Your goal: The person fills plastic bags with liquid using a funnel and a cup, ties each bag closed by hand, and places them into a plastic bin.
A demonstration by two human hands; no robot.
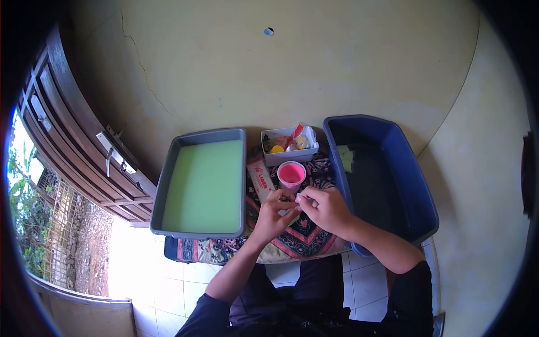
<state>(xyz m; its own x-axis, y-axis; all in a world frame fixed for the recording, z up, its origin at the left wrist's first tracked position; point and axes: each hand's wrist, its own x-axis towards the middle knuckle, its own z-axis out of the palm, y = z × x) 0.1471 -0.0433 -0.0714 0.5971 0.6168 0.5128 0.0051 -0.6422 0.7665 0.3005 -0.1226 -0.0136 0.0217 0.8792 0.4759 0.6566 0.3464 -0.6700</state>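
My left hand (275, 213) and my right hand (328, 210) meet above the middle of the cloth-covered table. Both are closed, fingertips pinched together at the same spot. Whatever they hold between them is too small and too covered to name. Just beyond the fingers stands a cup (292, 186) with bright pink inside it. To its left lies a white and red box lettered "LIGER" (261, 178), its near end close to my left fingers.
A grey tub (243, 185) of pale green liquid stands on the left. On the right is a dark blue tub (404, 168) with a light green piece (346, 158) inside. A small bin (289, 157) of assorted items sits behind the cup, near the wall. An open door (84, 129) is at far left.
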